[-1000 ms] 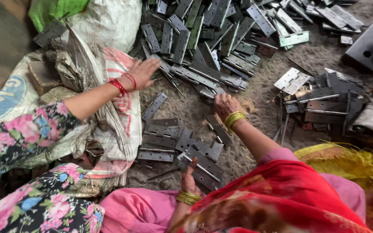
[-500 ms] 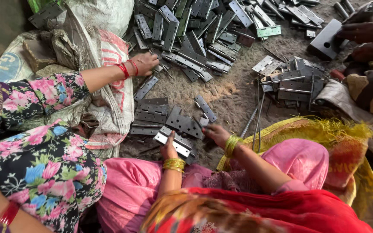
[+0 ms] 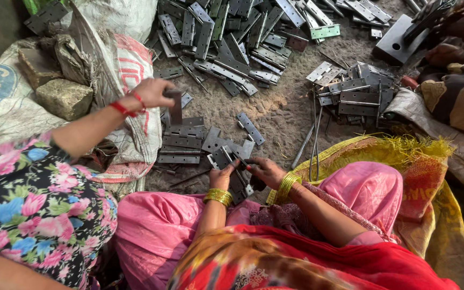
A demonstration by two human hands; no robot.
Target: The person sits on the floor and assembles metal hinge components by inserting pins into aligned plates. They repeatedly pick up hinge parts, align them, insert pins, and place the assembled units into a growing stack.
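While a co-worker's hand (image 3: 151,92) lifts one, both hands (image 3: 245,173) grip a metal hinge (image 3: 225,156).

Pink clothing, red-orange patterned drape, gold bangles on both wrists

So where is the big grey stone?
In the head view the big grey stone sits at the left on a white sack, beside a smaller stone, left of the co-worker's hand.
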